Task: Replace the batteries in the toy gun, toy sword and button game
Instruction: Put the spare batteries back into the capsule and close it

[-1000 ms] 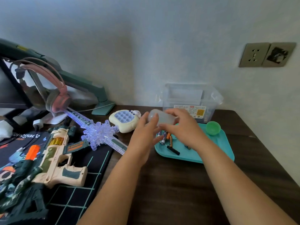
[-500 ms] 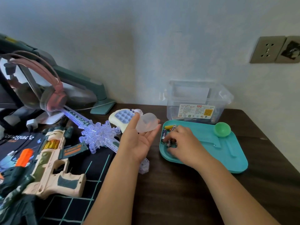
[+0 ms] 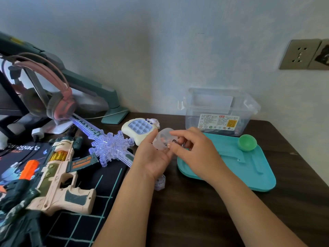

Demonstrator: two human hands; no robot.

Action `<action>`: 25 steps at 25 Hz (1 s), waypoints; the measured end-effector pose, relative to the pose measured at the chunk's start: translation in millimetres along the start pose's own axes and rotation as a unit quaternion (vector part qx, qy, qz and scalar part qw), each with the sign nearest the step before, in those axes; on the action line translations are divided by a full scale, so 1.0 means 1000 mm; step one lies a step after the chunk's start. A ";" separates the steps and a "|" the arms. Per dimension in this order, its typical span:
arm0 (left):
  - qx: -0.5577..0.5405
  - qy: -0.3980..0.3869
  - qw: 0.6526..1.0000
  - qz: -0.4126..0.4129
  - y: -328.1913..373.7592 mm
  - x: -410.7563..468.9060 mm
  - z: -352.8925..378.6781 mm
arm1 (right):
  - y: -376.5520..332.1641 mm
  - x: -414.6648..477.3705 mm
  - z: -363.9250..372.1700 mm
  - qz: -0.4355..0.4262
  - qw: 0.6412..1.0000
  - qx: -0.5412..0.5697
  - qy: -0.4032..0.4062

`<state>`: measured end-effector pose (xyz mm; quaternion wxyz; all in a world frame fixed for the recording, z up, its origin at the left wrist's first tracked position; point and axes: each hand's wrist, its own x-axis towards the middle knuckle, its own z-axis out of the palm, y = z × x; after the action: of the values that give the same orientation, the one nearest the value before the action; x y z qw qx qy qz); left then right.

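Dark wooden desk (image 3: 195,220) against a pale wall, teal tray (image 3: 249,175) on the right. Left hand (image 3: 153,157) cradles a translucent cup (image 3: 163,138), fingers curled round it. Right hand (image 3: 197,154) pinches what look like small batteries (image 3: 183,143) just over it. Button game (image 3: 140,128), toy sword (image 3: 110,145) and toy gun (image 3: 58,175) lie left of the hands. Risk imo: a sloppy pinch drops a cell and it rolls off the desk

We're at a home desk, folks: a dark wood-grain desk top (image 3: 204,220) pushed against a pale painted wall, with a brushed-metal wall socket plate (image 3: 300,54) up at 2 o'clock. At 9 o'clock pink over-ear headphones (image 3: 60,104) hang off a grey-green monitor arm (image 3: 92,86). At 7 o'clock a cream and green plastic toy gun (image 3: 58,179) lies on a black printed desk mat (image 3: 99,193).
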<state>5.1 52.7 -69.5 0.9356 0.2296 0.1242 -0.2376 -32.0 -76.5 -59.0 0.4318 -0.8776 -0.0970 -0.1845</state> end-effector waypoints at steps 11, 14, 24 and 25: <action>-0.017 0.042 0.999 0.024 0.005 -0.002 0.000 | 0.067 0.028 0.013 0.095 0.935 -0.338 -0.054; -0.012 0.034 0.999 0.025 0.004 0.000 -0.002 | 0.047 0.019 0.007 0.088 0.973 -0.197 0.077; -0.023 -0.010 1.000 -0.016 0.001 0.009 -0.008 | -0.006 0.009 0.014 0.016 0.988 -0.144 0.052; -0.025 -0.009 1.000 -0.017 0.002 0.011 -0.010 | -0.006 0.009 0.015 0.017 0.988 -0.149 0.038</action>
<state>14.3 55.1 -80.9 0.9381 0.2019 0.1251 -0.2523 -22.1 -60.4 -59.5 0.3029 -0.9260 -0.0372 -0.2223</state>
